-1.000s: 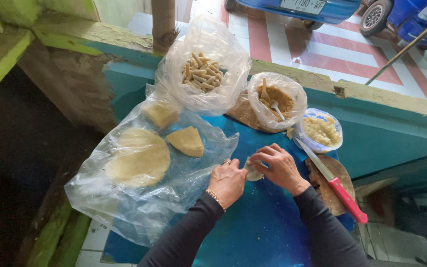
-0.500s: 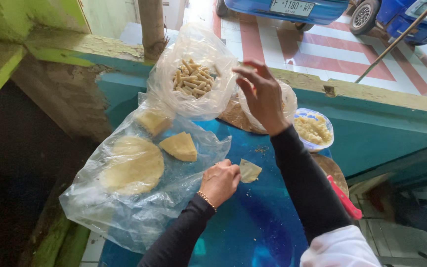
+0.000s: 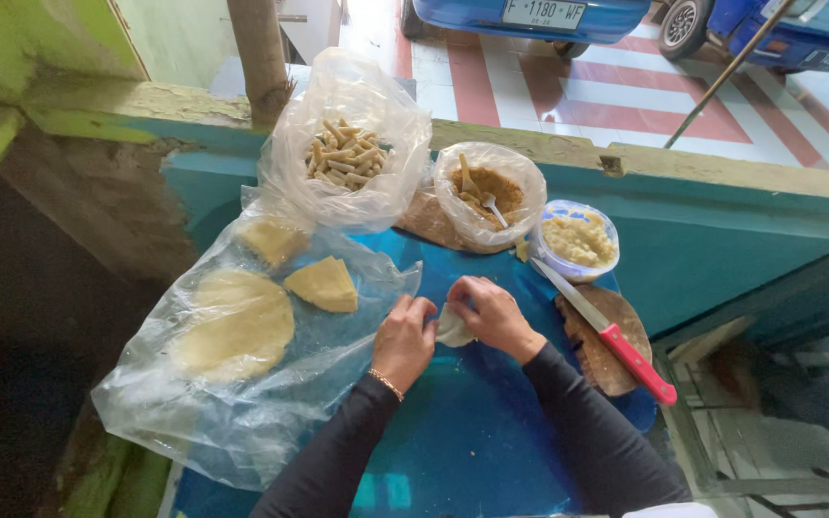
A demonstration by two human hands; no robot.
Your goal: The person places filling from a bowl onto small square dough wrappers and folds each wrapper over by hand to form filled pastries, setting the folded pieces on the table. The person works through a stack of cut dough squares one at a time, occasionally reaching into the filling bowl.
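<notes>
**Both hands closed on a small piece of pale dough at the middle of the blue board**

The left hand and the right hand meet over the blue work surface, fingers curled in from either side around a small pale dough piece. The piece sits between the two hands, pinched at its edges, just above the surface near its middle. Both arms wear dark sleeves, and a thin bracelet circles the left wrist.

To the left lies a large clear plastic sheet, crumpled, carrying a round flat dough disc, a wedge-shaped cut piece just beside it, and another pale piece farther back. The sheet's edge comes close to the left hand.

At the far side stand two open plastic bags: the left bag holds short pale rolled sticks, the right bag holds brownish filling with a spoon in it. Right of them is a small round tub of pale crumbly filling.

A knife with a red handle lies diagonally across a round wooden board to the right of the right hand, its blade tip pointing toward the tub. Beyond the teal ledge lie a striped tiled floor and parked blue vehicles.
</notes>
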